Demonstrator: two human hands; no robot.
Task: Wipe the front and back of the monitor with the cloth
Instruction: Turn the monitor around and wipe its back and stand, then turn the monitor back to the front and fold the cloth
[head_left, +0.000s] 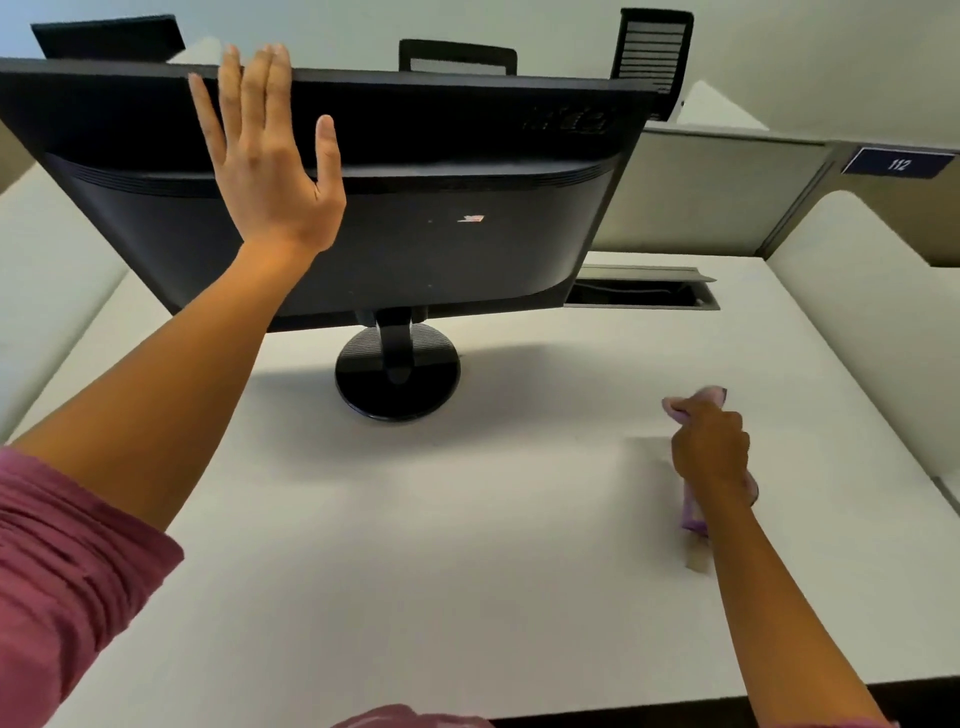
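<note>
The right hand (710, 447) is curled into a fist round a crumpled pink-lilac cloth (696, 512), gripping it low over the white desk top (467, 519); one end of the cloth pokes out beyond the knuckles and the other trails back beside the wrist. Whether the cloth touches the desk cannot be told. It lies well apart from the monitor, to the right of its stand.

The left hand (270, 166) is flat and spread, fingers straight, palm against the rear of a black plastic flat-screen monitor (415, 208), with the fingertips reaching its top edge. A rolled-up maroon sleeve (62, 561) covers the upper left arm.

The monitor stands with its back facing the camera, on a short neck rising from a round glossy black base (397, 379) on the desk. A raised logo in the upper right corner of the rear shell is too blurred to read. A small white and red sticker (471, 219) sits near the middle of the back; its writing cannot be made out.

Behind the monitor to the right, a rectangular cable slot with a raised metal flap (641, 291) is set into the desk. On the beige partition beyond, a dark blue plate (898, 163) bears the white number "112". Three black chair backs (457, 56) show above the monitor.
</note>
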